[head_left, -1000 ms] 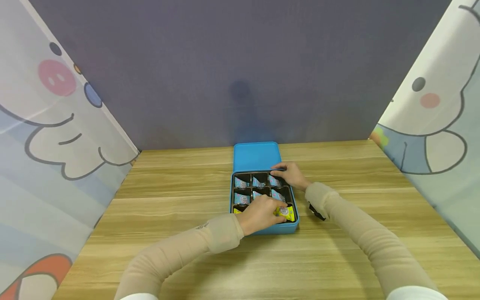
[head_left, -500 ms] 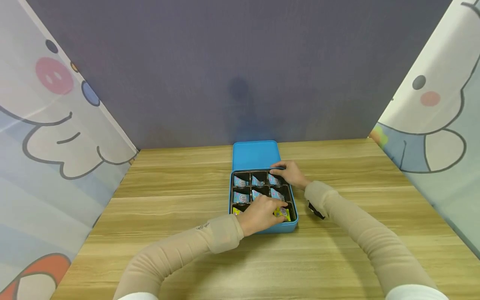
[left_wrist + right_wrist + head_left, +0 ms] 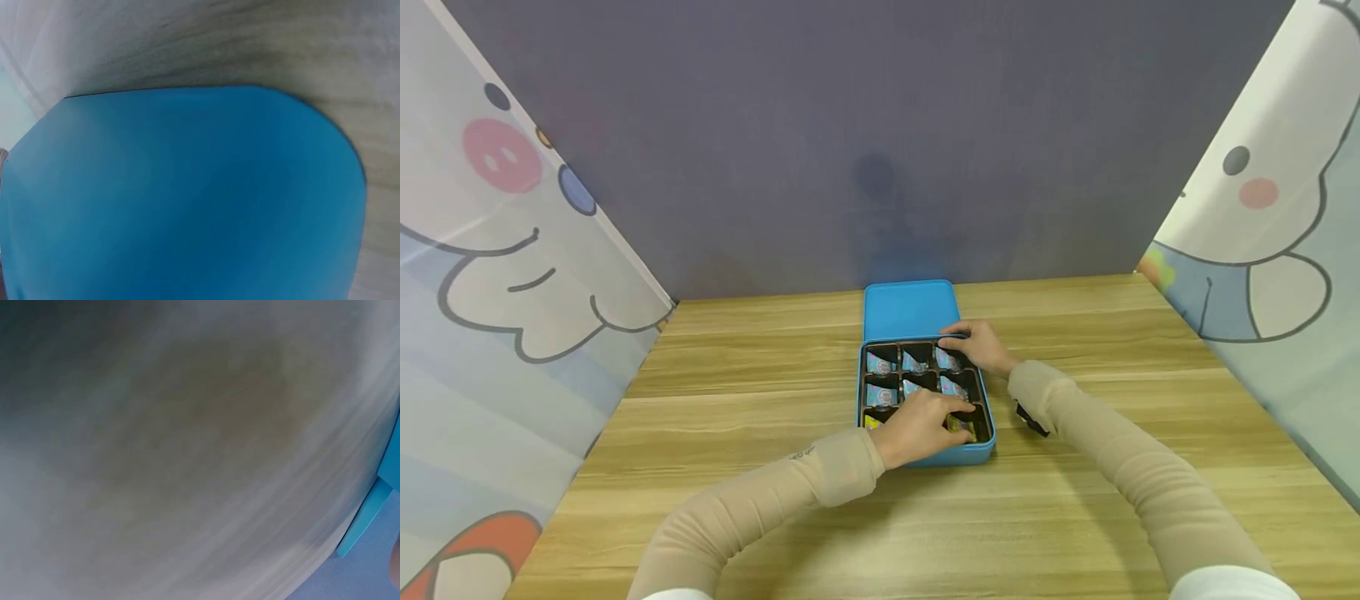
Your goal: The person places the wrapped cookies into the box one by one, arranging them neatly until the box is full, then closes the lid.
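Note:
A blue box (image 3: 967,455) with a black divided tray stands on the table, its lid folded back. Blue-wrapped candies (image 3: 881,395) fill the middle and back rows; yellow-wrapped ones show in the front row. My left hand (image 3: 917,427) reaches over the front row, thumb and forefinger pinching a yellow-wrapped candy (image 3: 959,426) in the front right compartment. It hides the front middle compartment. My right hand (image 3: 987,350) grips the rim at the far right corner. The left wrist view is mostly the blue box wall (image 3: 187,200); in the right wrist view a box side (image 3: 392,459) shows at the edge.
The open lid (image 3: 910,307) lies behind the box, close to the dark back panel (image 3: 775,167). Wood-grain tabletop (image 3: 737,358) extends around the box. Printed cartoon screens (image 3: 482,217) flank the table on both sides.
The yellow-wrapped candy at my left fingertips has turned and sunk lower into the front right compartment. My right hand keeps its grip on the rim; the view has shifted slightly.

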Demonstrator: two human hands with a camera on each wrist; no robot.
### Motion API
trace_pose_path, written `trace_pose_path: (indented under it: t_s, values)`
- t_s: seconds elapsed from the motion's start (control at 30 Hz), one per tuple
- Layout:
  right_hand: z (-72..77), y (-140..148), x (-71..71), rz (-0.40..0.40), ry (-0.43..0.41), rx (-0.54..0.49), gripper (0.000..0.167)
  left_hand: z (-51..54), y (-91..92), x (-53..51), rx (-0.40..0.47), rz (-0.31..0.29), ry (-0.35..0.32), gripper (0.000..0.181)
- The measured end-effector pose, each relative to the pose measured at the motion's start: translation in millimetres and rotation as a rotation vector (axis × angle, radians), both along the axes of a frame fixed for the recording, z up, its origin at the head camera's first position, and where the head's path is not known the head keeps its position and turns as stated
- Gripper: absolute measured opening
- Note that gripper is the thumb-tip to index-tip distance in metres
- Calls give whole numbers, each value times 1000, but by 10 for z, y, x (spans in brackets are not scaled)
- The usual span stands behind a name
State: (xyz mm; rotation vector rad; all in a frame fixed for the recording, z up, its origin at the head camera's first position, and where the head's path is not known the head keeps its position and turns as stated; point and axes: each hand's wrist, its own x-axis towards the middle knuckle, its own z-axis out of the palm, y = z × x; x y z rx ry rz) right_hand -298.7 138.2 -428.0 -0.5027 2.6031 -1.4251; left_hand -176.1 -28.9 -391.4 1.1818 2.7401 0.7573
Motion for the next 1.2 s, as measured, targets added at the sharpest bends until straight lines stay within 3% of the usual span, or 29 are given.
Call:
trace_pose_path:
  t_s: [0.23,0.53,0.73,0.9,1.07,1.2]
  values:
    - [6,-2,2,2,6,1,31,-28,-40,-45,102,14,-161,35]
    - [41,-7,14,-5,3,26,31,8,-121,-93,133,-17,-226,37]
    - [49,-2,20,1,-12,30,32,78,-345,-113,182,-2,-246,34]
    - [19,1,16,-1,9,10,34,127,-618,-87,187,43,-227,33]
    - [1,4,13,-10,55,-54,33,170,-859,-44,211,130,-280,33]
    - [34,2,15,-29,92,-62,30,215,-1002,-32,244,177,-285,31]
